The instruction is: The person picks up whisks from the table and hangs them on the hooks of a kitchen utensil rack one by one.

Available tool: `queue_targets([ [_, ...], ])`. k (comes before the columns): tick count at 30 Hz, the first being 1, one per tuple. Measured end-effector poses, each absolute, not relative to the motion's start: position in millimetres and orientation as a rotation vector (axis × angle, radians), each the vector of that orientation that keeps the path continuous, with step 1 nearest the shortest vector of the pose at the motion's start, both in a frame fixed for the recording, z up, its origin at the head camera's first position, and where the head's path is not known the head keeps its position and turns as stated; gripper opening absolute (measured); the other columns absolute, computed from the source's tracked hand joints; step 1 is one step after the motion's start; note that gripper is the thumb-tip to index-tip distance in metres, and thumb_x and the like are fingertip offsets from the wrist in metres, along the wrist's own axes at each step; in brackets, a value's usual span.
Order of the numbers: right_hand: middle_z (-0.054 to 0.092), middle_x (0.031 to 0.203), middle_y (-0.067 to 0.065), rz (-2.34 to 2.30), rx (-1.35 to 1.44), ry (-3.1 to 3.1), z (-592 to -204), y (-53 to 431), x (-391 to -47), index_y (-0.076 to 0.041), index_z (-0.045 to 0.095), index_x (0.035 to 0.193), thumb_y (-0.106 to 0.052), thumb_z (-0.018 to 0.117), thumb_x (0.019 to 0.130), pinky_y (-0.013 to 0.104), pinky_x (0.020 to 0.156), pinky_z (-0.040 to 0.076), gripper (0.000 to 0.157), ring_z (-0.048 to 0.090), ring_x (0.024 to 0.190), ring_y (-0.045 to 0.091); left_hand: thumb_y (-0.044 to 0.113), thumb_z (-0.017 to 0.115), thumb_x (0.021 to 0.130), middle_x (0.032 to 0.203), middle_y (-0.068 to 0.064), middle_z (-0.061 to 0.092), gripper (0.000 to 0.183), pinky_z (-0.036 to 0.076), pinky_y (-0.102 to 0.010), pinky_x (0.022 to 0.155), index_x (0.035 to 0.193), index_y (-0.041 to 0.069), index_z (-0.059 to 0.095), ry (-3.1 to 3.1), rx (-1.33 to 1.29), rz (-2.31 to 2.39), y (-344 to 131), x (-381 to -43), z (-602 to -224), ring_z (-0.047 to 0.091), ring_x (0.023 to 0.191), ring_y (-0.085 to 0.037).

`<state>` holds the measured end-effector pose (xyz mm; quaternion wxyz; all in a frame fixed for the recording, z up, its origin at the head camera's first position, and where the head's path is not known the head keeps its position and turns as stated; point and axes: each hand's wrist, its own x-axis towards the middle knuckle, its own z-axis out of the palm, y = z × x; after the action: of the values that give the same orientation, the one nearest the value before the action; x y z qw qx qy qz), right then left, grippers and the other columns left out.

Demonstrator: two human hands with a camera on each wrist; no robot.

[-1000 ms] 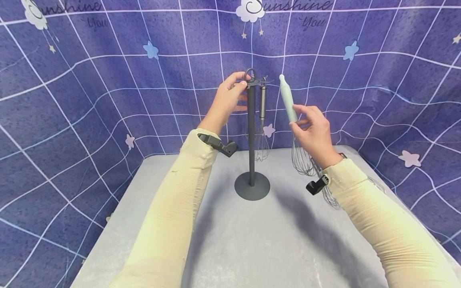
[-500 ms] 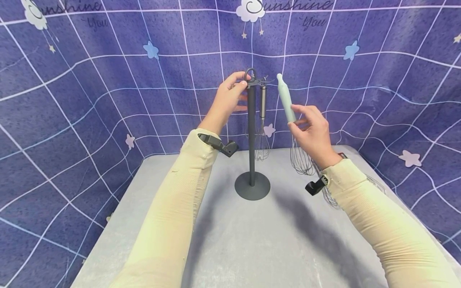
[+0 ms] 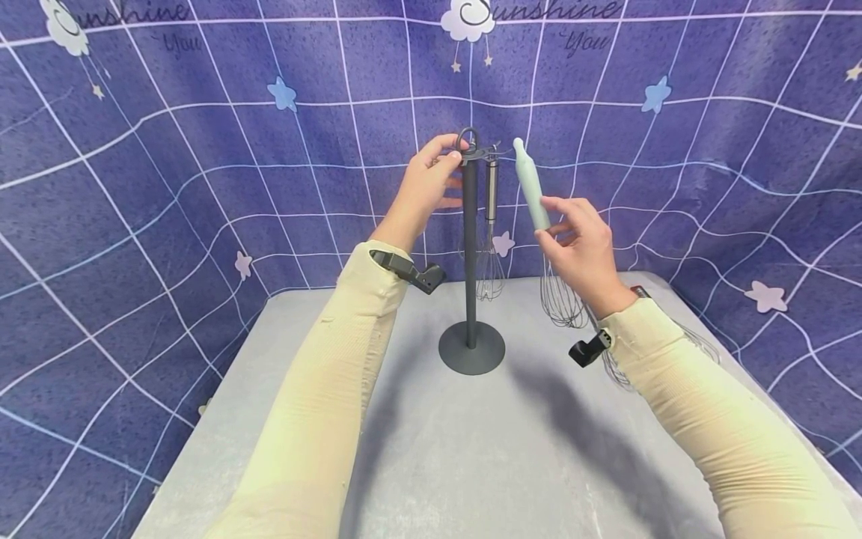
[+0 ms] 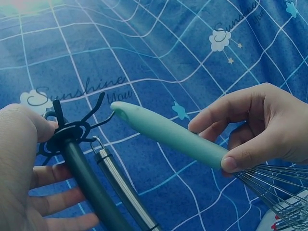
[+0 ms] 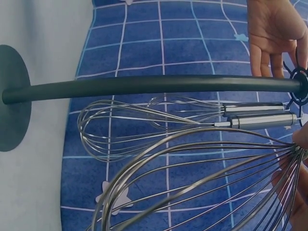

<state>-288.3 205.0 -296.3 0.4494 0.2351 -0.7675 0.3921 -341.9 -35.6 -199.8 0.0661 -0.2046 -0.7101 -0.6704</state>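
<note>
My left hand [image 3: 429, 176] pinches the top of a dark grey utensil stand [image 3: 471, 262] between thumb and forefinger, its other fingers spread beside the pole. With thumb and fingertips, my right hand [image 3: 584, 243] grips a whisk by the lower end of its mint green handle [image 3: 530, 183]; the wires hang below. The handle's tip points up and left. In the left wrist view, that tip lies over the end of a hook [image 4: 103, 119]; I cannot tell whether they touch. Two metal-handled whisks, a nearer whisk [image 5: 262, 120] and a farther whisk [image 5: 255, 108], hang from the stand.
Wire whisk heads [image 3: 616, 368] lie on the grey tabletop [image 3: 471, 449] at the right, partly hidden by my right sleeve [image 3: 707, 404]. A blue patterned cloth [image 3: 377, 67] rises behind and at both sides. The stand's round base [image 3: 458, 359] rests on the table.
My right hand has moved slightly left with the green-handled whisk, bringing the handle's tip closer to the stand's hooks. My left hand and the stand have stayed put.
</note>
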Motion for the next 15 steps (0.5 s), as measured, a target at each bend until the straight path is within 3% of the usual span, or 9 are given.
queue_targets([
  [8, 0.065, 0.108, 0.011, 0.988, 0.584, -1.903, -297.2, 203.4, -287.8, -0.005, 0.069, 0.125, 0.007, 0.077, 0.081, 0.018, 0.066, 0.054, 0.046, 0.063, 0.08, -0.002, 0.019, 0.049, 0.108, 0.108, -0.008, 0.061, 0.021, 0.058, -0.048, 0.082, 0.124, 0.018, 0.062, -2.134, -0.621, -2.024, -35.1, -342.1, -200.1, 0.066, 0.097, -0.031],
  [15, 0.065, 0.108, 0.011, 1.025, 0.594, -1.894, -296.9, 201.5, -288.1, -0.005, 0.069, 0.126, 0.009, 0.075, 0.08, 0.017, 0.067, 0.054, 0.048, 0.067, 0.08, 0.01, 0.018, 0.05, 0.107, 0.11, -0.008, 0.061, 0.02, 0.058, -0.05, 0.083, 0.122, 0.018, 0.063, -2.123, -0.611, -2.036, -34.4, -342.6, -200.4, 0.066, 0.099, -0.033],
])
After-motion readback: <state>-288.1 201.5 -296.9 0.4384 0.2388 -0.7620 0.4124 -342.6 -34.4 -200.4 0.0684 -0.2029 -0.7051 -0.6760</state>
